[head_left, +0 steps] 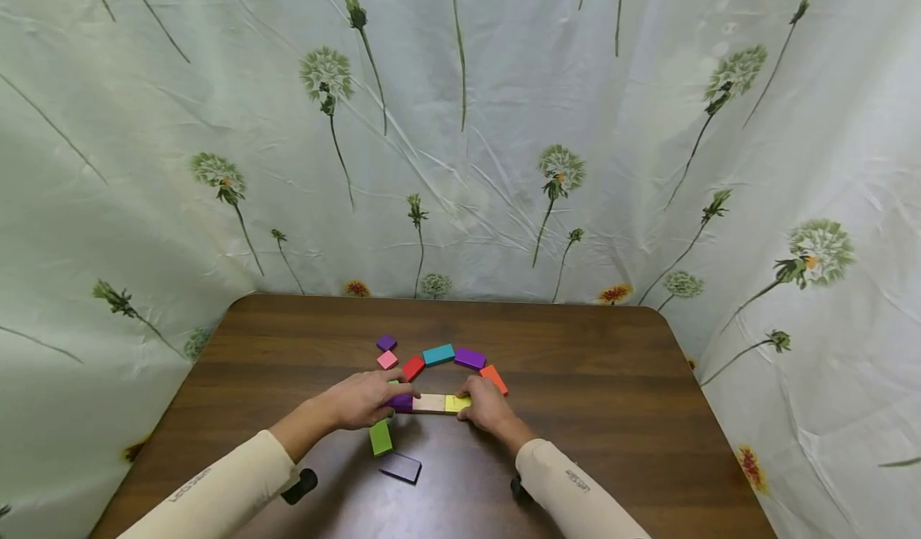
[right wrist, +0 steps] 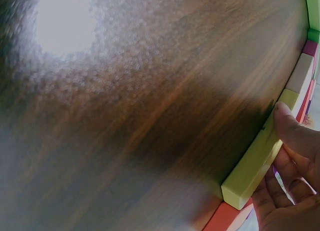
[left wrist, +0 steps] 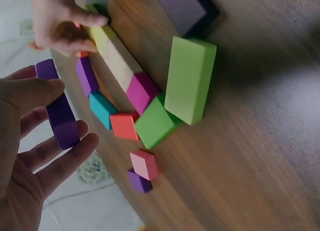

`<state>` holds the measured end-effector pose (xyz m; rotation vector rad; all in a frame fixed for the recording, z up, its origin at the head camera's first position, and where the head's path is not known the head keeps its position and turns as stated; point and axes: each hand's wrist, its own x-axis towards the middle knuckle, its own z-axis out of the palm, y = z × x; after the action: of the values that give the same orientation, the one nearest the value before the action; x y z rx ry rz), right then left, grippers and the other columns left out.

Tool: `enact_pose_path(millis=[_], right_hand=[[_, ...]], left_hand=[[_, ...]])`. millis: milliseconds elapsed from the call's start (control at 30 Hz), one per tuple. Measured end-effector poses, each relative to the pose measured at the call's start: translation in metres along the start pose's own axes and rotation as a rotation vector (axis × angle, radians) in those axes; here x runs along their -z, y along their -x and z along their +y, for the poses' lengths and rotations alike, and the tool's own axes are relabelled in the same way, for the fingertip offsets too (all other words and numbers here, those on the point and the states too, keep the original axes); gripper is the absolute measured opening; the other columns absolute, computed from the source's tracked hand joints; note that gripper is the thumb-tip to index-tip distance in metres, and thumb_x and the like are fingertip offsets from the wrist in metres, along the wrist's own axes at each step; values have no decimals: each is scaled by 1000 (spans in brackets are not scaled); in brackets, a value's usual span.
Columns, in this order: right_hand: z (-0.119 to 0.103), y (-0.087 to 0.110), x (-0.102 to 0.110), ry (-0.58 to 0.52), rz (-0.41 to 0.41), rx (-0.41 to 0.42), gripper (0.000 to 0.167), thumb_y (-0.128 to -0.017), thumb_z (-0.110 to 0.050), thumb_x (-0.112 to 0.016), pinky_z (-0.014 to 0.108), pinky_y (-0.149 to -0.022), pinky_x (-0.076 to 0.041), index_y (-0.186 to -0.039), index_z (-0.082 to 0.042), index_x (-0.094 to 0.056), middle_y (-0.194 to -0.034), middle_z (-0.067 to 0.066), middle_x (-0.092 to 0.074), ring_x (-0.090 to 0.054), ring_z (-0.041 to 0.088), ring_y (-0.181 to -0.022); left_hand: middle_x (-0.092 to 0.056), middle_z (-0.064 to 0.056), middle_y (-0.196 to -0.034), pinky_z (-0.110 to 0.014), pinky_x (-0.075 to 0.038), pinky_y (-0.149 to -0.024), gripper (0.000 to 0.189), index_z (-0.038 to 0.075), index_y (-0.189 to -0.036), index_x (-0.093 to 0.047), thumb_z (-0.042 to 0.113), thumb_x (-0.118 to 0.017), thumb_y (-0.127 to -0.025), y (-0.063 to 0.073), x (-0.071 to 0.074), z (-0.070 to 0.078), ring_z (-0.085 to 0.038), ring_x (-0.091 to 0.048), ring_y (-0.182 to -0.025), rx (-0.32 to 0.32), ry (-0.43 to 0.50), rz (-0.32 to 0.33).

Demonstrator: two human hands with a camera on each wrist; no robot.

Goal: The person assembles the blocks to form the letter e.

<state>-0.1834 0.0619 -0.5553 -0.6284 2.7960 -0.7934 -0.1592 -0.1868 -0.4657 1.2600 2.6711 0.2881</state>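
Observation:
My left hand (head_left: 360, 401) pinches a purple block (left wrist: 62, 116) between thumb and fingers. In the head view this hand is over the left end of a straight row of blocks. The row has a magenta block (left wrist: 142, 92), a bare wood block (head_left: 429, 403) and a yellow block (right wrist: 257, 158). At the row's right end my right hand (head_left: 491, 405) grips the yellow block, thumb on its near side and fingers on the far side. Behind the row, a red block (head_left: 413, 368), a teal block (head_left: 439, 354), another purple block (head_left: 470, 358) and an orange block (head_left: 493, 379) form an arch.
A green block (left wrist: 156, 123) meets the magenta end, with a light green block (head_left: 380, 437) beside it. Nearer me lies a greyish-purple, dark-edged block (head_left: 400, 467). A small pink block (head_left: 387, 360) and small purple block (head_left: 386, 342) sit at the back left of the brown table (head_left: 612, 411).

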Motion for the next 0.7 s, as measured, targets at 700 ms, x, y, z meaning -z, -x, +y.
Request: enact_pose_path(millis=[700], right_hand=[[-1,0,-1,-12,-3,-13,28,-70,-9,-84,30,-72,-47,-95,0,-74,-86,3,-62,-59,19,-82]], left_hand=[[-56,3,-117,-26,-51,-71,35,20,-119,-61,19,-71,-86,-20,-7,29,-8,-60,-97,-162,-103,-16]])
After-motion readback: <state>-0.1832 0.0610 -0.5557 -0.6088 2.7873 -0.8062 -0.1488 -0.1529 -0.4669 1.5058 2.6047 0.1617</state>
